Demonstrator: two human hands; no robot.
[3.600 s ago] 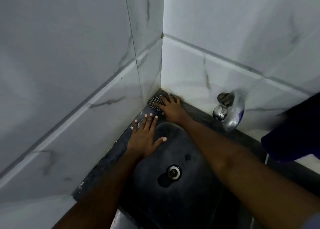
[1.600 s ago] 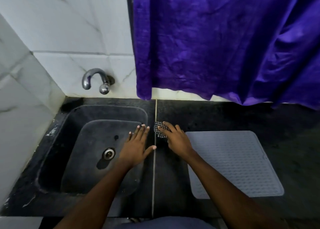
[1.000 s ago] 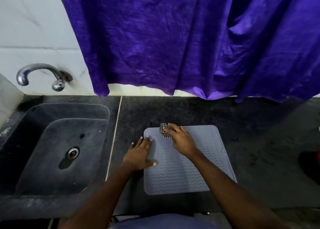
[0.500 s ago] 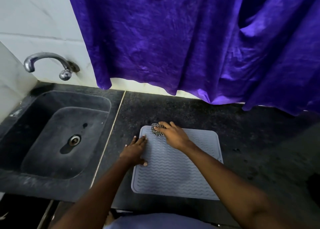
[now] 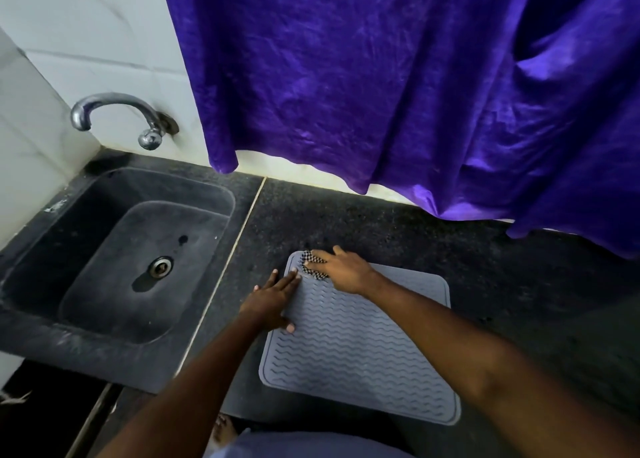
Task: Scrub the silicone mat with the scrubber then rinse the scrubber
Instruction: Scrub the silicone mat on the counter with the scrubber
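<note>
A grey silicone mat [image 5: 360, 350] with wavy ridges lies flat on the dark stone counter, right of the sink. My right hand [image 5: 341, 269] presses a black-and-white checked scrubber [image 5: 313, 267] onto the mat's far left corner; my fingers cover most of it. My left hand [image 5: 273, 301] lies flat on the mat's left edge, fingers spread, holding nothing.
A dark sink [image 5: 138, 260] with a metal drain sits to the left, under a chrome tap [image 5: 114, 111] on the white tiled wall. A purple curtain [image 5: 415, 94] hangs over the back of the counter [image 5: 381, 229]. My foot shows below the counter edge.
My right hand carried the scrubber from the corner behind the sink across to the mat. My left hand moved from the sink rim onto the mat's left edge. Since half a second ago, little has shifted.
</note>
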